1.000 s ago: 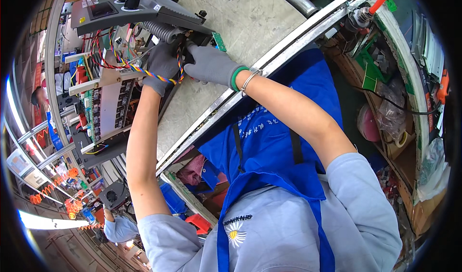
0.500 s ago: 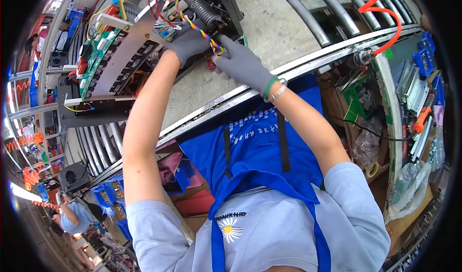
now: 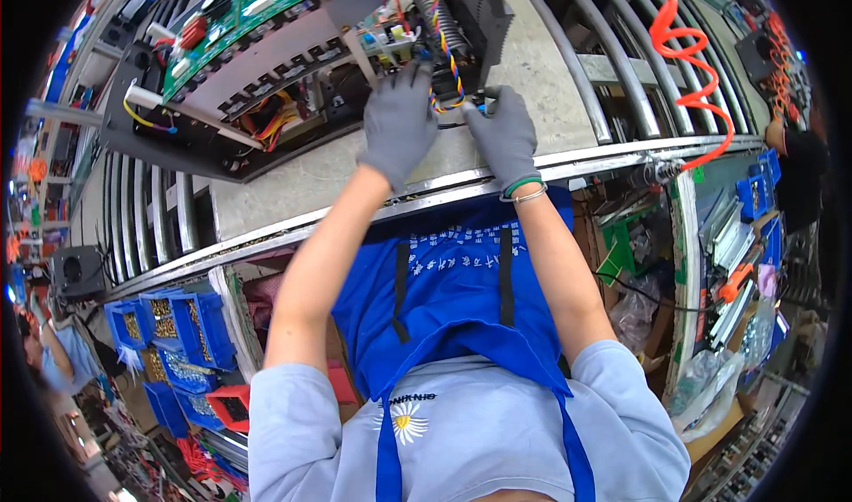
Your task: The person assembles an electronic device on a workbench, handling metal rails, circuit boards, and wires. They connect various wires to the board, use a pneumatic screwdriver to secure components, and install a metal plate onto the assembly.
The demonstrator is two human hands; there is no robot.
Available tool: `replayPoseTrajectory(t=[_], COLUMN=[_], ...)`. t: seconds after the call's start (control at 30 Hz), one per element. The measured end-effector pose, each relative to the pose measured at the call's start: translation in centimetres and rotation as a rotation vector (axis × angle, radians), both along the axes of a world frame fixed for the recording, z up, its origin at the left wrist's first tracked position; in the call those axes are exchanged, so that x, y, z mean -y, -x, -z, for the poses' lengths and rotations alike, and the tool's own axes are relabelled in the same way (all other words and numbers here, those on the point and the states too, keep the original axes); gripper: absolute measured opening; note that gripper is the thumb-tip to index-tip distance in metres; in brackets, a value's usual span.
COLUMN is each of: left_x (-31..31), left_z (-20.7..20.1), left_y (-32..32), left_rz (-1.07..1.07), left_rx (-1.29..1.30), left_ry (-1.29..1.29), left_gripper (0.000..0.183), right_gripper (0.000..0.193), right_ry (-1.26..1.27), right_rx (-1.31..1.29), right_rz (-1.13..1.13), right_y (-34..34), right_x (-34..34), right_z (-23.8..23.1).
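Observation:
An open black equipment case [image 3: 328, 138] with a green circuit board [image 3: 238, 36] and a pale metal plate [image 3: 297, 71] lies before me. A twisted bundle of yellow, red and blue wires [image 3: 451, 54] hangs from it, its lower end looped between my hands. My left hand [image 3: 398, 129], in a grey glove, reaches over the near edge with fingers stretched toward a small board [image 3: 390, 39]; its fingertips are partly hidden. My right hand [image 3: 504, 136], also gloved, has thumb and forefinger closed at the wire loop, with a small blue piece showing between them.
A grey board [image 3: 555, 102] lies on a roller conveyor [image 3: 612, 49] with a metal rail along its near edge. A coiled red air hose [image 3: 683, 40] hangs at the right. Blue bins of small parts [image 3: 200, 324] stand lower left. Metal strips [image 3: 728, 240] lie at the right.
My view has turned, so the case appears farther right. My left hand has come partly out from inside the case. My right hand has shifted lower beside the wire loop; the hands are farther apart.

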State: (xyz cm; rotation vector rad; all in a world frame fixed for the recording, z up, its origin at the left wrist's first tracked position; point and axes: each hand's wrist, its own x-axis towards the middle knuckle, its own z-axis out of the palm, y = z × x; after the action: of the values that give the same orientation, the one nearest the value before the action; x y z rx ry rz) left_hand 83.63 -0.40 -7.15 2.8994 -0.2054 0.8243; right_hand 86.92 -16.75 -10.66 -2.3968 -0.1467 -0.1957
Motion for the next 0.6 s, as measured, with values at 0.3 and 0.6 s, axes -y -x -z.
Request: replayPoseTrajectory(t=[0.3,0.6], left_x=[3.3,-2.0], left_z=[1.8,-1.2], left_y=[5.5,2.9], left_rz=[-0.015,-0.052], left_rx=[-0.293,-0.286], left_ry=[0.515,0.399], left_gripper=[0.044,0.026], right_gripper=[0.035,0.03], right_ry=[-0.416,-0.381], right_rx=[-0.433,-0.137], right_rz=[-0.136,-0.148], right_y=[-2.9,0.5], right_x=[2.5,-2.1], right_z=[0.4,-1.1])
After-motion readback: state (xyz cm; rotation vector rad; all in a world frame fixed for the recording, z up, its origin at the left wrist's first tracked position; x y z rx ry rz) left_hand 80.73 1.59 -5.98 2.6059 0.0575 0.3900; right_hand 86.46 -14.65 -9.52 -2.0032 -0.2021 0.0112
